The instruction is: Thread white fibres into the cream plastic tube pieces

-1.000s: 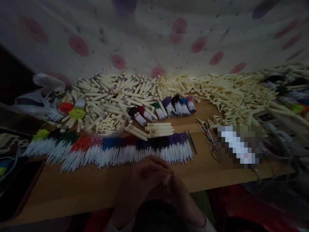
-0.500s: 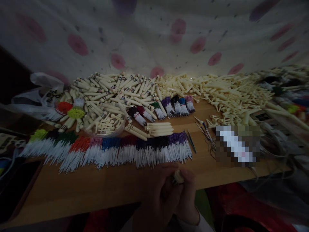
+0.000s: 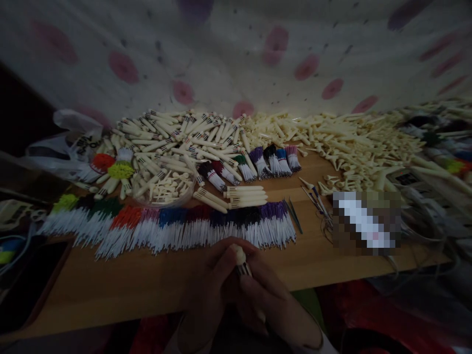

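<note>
Close to the table's front edge, my left hand [image 3: 217, 275] and my right hand [image 3: 271, 300] are closed together around one cream multicolour pen [image 3: 241, 256]. Its rounded cream top and dark slots show between my fingers; the lower part is mostly hidden in my hands. My left fingers grip the top end, and my right thumb presses beside the slots. Just beyond my hands lies a long row of refills [image 3: 221, 230] with white stems and coloured ends. Several cream pen barrels [image 3: 247, 196] lie side by side behind that row.
Piled pen barrels [image 3: 173, 130] and loose cream parts [image 3: 354, 137] line the back. A clear round tub [image 3: 165, 200] holds small cream pieces. Tweezers [image 3: 293, 216] lie right of the refills. A dark phone-like slab [image 3: 35, 280] is at the left, a blurred-out patch [image 3: 365, 223] at the right.
My hands have moved left and turned, so the pen's top and slots now face the camera. The view has shifted slightly; the things on the table have stayed put.
</note>
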Available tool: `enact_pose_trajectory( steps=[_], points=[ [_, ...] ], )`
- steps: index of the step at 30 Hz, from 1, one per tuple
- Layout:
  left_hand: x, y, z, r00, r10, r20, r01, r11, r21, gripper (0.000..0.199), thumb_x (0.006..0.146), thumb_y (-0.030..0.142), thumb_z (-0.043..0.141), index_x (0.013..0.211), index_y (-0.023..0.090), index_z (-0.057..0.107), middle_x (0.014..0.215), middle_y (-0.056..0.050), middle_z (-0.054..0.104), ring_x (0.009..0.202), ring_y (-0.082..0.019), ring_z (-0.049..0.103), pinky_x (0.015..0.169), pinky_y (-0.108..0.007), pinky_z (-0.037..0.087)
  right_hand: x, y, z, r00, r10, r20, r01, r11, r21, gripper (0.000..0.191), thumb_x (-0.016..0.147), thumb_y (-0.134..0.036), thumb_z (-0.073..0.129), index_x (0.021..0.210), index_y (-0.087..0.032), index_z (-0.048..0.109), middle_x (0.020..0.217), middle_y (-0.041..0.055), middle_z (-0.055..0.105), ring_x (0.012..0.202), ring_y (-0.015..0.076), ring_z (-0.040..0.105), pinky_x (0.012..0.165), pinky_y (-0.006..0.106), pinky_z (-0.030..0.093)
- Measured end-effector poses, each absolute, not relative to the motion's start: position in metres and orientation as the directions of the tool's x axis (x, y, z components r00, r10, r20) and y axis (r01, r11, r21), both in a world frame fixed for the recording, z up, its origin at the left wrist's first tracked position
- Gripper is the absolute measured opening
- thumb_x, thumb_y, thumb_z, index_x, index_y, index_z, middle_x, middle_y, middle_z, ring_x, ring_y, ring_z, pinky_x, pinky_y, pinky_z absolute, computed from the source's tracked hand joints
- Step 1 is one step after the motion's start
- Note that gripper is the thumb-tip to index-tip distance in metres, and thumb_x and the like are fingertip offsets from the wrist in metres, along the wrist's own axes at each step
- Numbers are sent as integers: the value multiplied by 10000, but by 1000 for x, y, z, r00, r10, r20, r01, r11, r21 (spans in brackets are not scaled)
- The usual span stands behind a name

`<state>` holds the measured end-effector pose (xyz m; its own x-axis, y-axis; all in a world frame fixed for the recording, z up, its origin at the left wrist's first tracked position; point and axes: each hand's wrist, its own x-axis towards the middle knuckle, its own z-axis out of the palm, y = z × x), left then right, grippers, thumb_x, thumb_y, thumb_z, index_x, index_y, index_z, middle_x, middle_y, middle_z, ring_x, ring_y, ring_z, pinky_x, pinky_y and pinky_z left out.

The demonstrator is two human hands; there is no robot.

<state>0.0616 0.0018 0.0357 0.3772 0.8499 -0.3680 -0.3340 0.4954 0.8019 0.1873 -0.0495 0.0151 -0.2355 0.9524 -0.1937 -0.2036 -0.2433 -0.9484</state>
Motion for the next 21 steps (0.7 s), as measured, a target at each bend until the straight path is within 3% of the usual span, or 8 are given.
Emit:
enact_pose_trajectory(
  steps=[3,6,9,12,16,21],
  points=[
    [65,-2,39,362,857,-367,-375,494,784,359,755,564,816,808,209,802,865,-45,740,706,-131,608,606,-193,499,192,-50,27,-137,983,-119,15,-118,-993,522,995,-615,500,1349,-263,656,1145,84,702,997,250,642,906,392,519],
    [66,-2,40,347,855,-385,-395,506,767,324,772,523,809,818,203,796,866,-40,742,711,-132,620,601,-196,503,195,-51,30,-117,987,-107,101,-95,-990,513,1007,-569,504,1401,-263,619,1297,93,684,1140,284,620,995,416,479],
    [63,5,36,263,911,-317,-438,406,802,347,754,530,815,825,192,781,850,-35,744,726,-151,655,593,-216,518,194,-52,24,-81,996,-46,193,-29,-981,386,1005,-494,536,1285,-271,681,1166,71,738,1031,265,651,883,365,499],
    [59,17,33,126,977,-174,-425,212,880,320,817,542,759,878,228,769,918,-41,772,899,-215,717,724,-296,580,194,-52,15,-62,998,29,237,43,-971,193,993,-357,568,1086,-271,713,946,25,736,849,218,632,739,308,473],
    [52,23,42,122,986,-116,-329,150,932,188,876,482,721,896,298,753,911,-18,760,932,-240,712,794,-401,599,195,-50,7,-43,994,100,214,107,-971,216,968,-185,565,1121,-293,673,1016,10,721,919,199,624,798,296,459],
    [39,10,61,167,986,3,-90,12,996,123,880,437,736,954,342,760,875,-15,719,936,-261,683,703,-375,581,197,-48,1,31,983,182,126,177,-976,107,979,-204,558,1001,-275,635,925,12,631,813,180,568,714,288,427]
  ],
)
